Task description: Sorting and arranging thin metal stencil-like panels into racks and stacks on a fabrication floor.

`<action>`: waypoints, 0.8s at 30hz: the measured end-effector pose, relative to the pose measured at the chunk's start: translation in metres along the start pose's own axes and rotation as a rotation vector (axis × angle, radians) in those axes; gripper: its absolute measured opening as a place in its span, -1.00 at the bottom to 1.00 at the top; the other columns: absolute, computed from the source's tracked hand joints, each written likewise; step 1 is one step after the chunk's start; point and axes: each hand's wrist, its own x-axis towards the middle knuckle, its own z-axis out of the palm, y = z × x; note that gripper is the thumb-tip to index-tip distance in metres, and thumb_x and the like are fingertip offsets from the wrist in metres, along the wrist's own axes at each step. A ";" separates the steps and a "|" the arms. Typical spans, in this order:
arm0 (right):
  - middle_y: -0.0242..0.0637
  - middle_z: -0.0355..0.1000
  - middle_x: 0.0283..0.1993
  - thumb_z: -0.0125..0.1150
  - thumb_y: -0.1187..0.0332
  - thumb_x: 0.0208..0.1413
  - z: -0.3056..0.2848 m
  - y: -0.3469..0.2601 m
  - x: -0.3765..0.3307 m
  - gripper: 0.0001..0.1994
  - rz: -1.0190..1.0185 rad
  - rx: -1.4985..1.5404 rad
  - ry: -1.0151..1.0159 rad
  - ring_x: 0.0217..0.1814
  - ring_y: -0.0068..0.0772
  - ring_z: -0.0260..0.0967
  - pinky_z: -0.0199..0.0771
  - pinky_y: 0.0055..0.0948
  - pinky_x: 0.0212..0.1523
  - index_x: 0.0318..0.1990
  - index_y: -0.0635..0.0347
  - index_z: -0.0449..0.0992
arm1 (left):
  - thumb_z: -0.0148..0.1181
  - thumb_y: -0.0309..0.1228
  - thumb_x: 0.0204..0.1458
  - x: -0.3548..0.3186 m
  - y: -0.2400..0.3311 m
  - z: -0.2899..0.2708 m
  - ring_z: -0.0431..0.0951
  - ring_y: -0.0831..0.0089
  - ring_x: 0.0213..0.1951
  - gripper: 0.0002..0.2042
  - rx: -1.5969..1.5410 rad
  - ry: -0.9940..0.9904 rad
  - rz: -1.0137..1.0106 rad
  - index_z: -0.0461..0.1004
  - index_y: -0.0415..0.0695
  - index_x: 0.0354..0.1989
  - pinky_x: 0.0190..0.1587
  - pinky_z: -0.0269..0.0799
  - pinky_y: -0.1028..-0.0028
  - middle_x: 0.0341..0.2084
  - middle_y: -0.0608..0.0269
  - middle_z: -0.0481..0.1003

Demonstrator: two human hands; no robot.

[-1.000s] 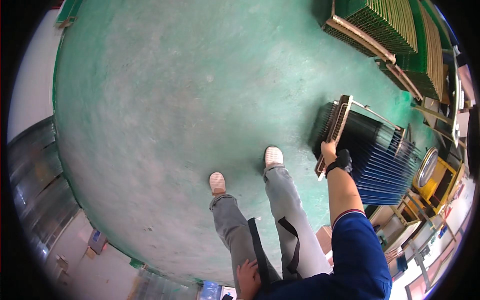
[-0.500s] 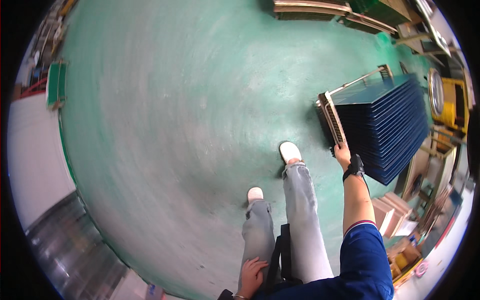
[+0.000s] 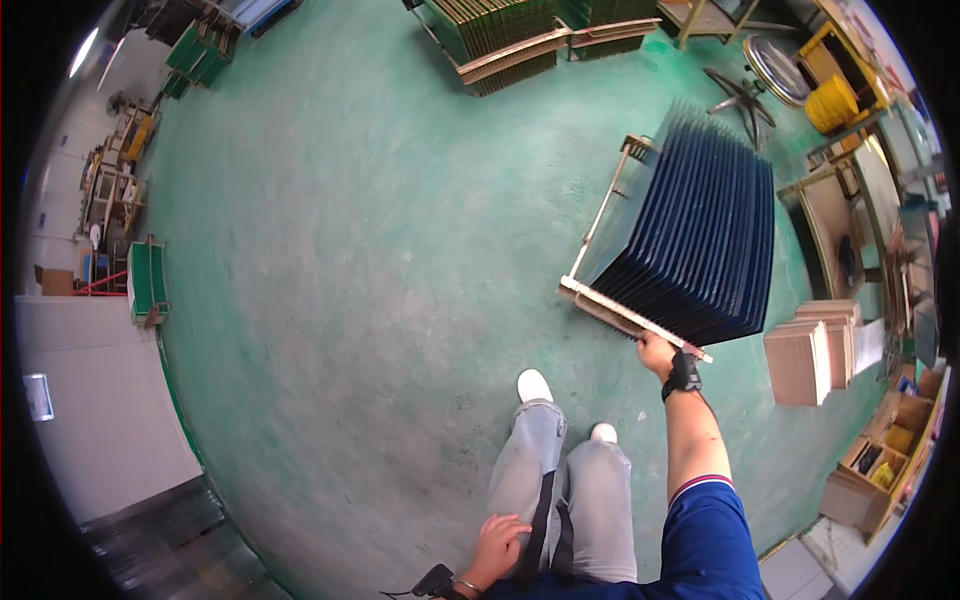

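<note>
My right hand [image 3: 655, 352] grips the near wooden rail of a rack cart [image 3: 620, 310] loaded with several upright dark blue panels [image 3: 700, 240]. A black band sits on that wrist. My left hand [image 3: 496, 545] hangs low by my thigh, resting on a dark strap [image 3: 540, 520] that runs down my grey trousers; a small black object [image 3: 432, 580] shows just beside it. My white shoes [image 3: 533, 386] stand on the green floor [image 3: 350, 250].
Pallets of stacked green-brown panels [image 3: 500, 35] stand at the top. A round stool [image 3: 740, 95], yellow bins [image 3: 835, 100] and a workbench [image 3: 830, 230] lie right. Cardboard stacks [image 3: 805, 355] and boxes [image 3: 880, 450] sit near my right. A green cart [image 3: 148, 285] stands left.
The view has swung as I walk: the rack of blue panels has shifted up and leftward in view, still in my right hand. My left hand stays at my thigh.
</note>
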 end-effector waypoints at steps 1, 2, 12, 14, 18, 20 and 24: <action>0.04 0.42 -0.17 -0.02 0.27 -0.02 0.011 0.008 -0.012 -0.72 -0.006 -0.037 -0.031 -0.09 0.00 0.37 0.35 -0.14 -0.04 -0.20 0.21 0.47 | -0.05 -0.57 -0.21 -0.014 0.005 0.011 0.38 0.31 -0.01 -0.72 0.038 0.001 -0.005 0.49 -0.03 -0.30 0.14 0.11 0.15 -0.28 0.29 0.49; 0.04 0.41 -0.16 -0.02 0.28 -0.02 0.024 0.016 -0.026 -0.72 0.022 -0.045 -0.061 -0.08 0.00 0.36 0.35 -0.15 -0.03 -0.19 0.21 0.47 | -0.05 -0.57 -0.21 -0.027 0.009 0.021 0.38 0.31 -0.01 -0.72 0.046 -0.007 -0.011 0.49 -0.03 -0.30 0.14 0.11 0.15 -0.28 0.29 0.49; 0.07 0.43 -0.23 -0.05 0.30 -0.03 0.099 0.045 -0.077 -0.74 -0.060 -0.104 -0.074 -0.14 0.02 0.39 0.36 -0.16 -0.06 -0.25 0.21 0.48 | -0.05 -0.57 -0.19 -0.088 0.014 0.110 0.37 0.30 -0.02 -0.72 0.075 0.087 -0.083 0.50 -0.01 -0.30 0.16 0.03 0.14 -0.27 0.36 0.50; 0.06 0.44 -0.24 -0.06 0.30 -0.03 0.098 0.057 -0.068 -0.74 -0.098 -0.126 -0.001 -0.16 0.03 0.39 0.38 -0.16 -0.09 -0.24 0.20 0.48 | -0.05 -0.57 -0.19 -0.075 0.004 0.131 0.39 0.28 -0.05 -0.72 0.055 0.106 -0.041 0.50 -0.01 -0.30 0.14 0.07 0.15 -0.27 0.33 0.50; 0.05 0.43 -0.22 -0.06 0.30 -0.01 0.122 0.053 -0.103 -0.75 -0.092 -0.112 0.004 -0.13 0.02 0.38 0.37 -0.13 -0.09 -0.24 0.18 0.47 | -0.06 -0.57 -0.18 -0.148 -0.052 0.157 0.44 0.25 -0.15 -0.72 -0.033 0.020 -0.136 0.50 -0.03 -0.30 0.05 0.18 0.25 -0.29 0.22 0.49; 0.01 0.34 -0.01 -0.15 0.37 -0.01 0.078 0.062 -0.079 -0.68 -0.026 -0.115 -0.044 0.04 -0.04 0.30 0.29 -0.17 0.05 -0.11 0.20 0.41 | -0.06 -0.56 -0.18 -0.118 -0.077 0.184 0.45 0.24 -0.18 -0.73 -0.053 0.046 -0.036 0.50 -0.04 -0.30 0.02 0.21 0.28 -0.30 0.19 0.49; 0.01 0.39 -0.11 -0.12 0.37 -0.02 0.101 0.074 -0.104 -0.75 -0.110 -0.105 0.028 -0.05 -0.01 0.35 0.34 -0.15 -0.03 -0.22 0.17 0.46 | -0.04 -0.54 -0.18 -0.176 -0.060 0.164 0.44 0.27 -0.18 -0.76 0.006 0.023 -0.093 0.51 -0.07 -0.33 -0.03 0.22 0.34 -0.32 0.20 0.49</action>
